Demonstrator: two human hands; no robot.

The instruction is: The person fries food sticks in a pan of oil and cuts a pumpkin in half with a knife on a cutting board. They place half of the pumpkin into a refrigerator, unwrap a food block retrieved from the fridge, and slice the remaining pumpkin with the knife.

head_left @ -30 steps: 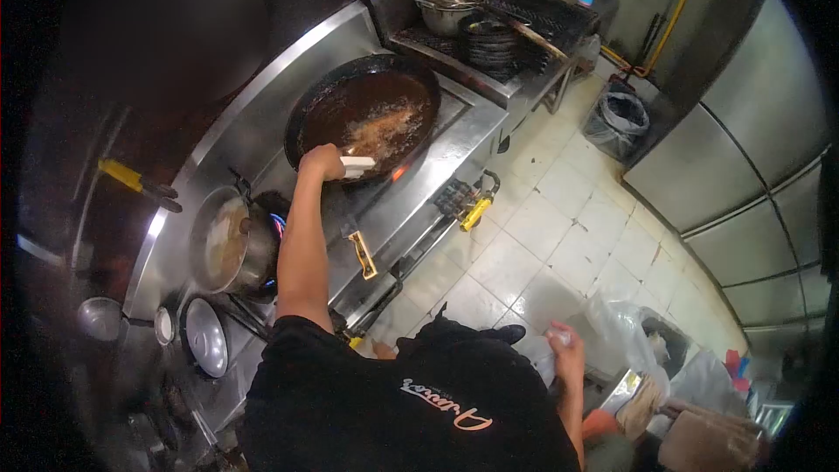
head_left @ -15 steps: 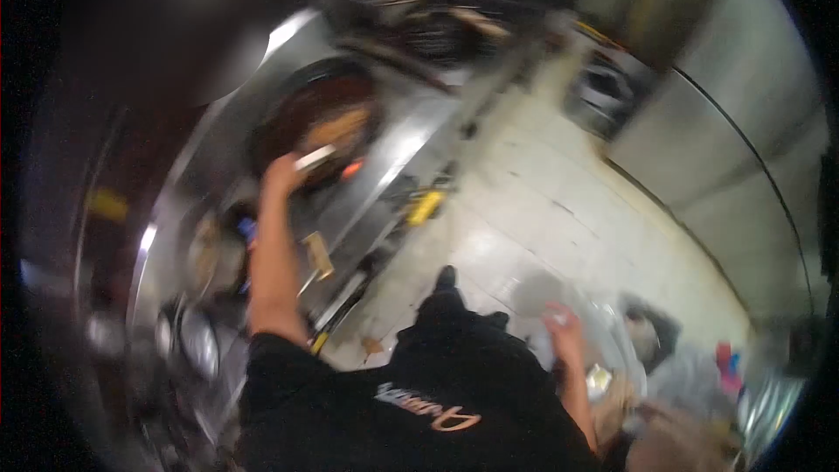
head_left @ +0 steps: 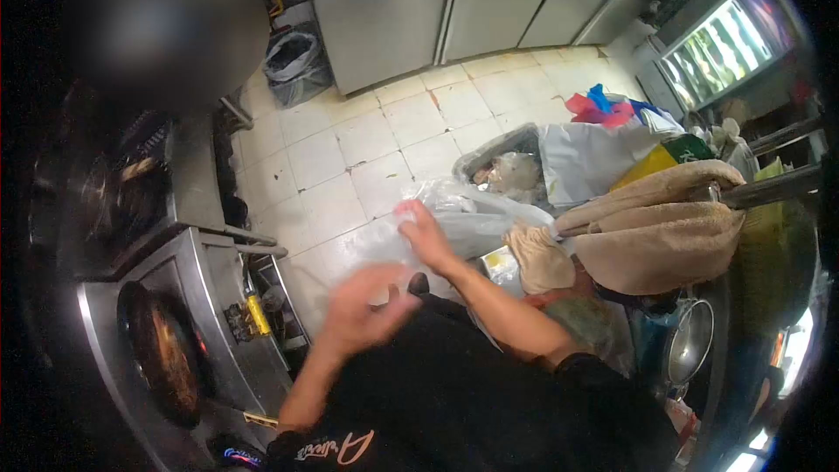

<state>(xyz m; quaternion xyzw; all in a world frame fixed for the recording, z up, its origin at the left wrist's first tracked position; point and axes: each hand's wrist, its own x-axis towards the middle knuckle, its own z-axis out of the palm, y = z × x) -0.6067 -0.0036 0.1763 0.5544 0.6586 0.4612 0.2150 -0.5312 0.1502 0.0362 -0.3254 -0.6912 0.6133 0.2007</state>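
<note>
My left hand (head_left: 363,310) is in front of my dark shirt, blurred by motion, fingers stretched out and apart with nothing visible in them. Just beyond it, my right hand (head_left: 424,234) has its fingers curled together. Whatever they may hold is too small to make out. Behind the right hand hangs a clear plastic bag (head_left: 476,220). A dark pan (head_left: 166,354) with brownish food in it sits on the steel stove (head_left: 96,315) at the lower left, away from both hands.
Beige towels (head_left: 669,240) hang over a metal bar at the right. A grey bin (head_left: 535,144) holding plastic waste stands on the tiled floor. A lined black bin (head_left: 295,65) is by the steel cabinets (head_left: 384,22). A metal strainer (head_left: 689,341) hangs lower right.
My view has swung right, away from the stove. My left hand has left the pan and let go of the pale object it held there. Both hands are now close together before me.
</note>
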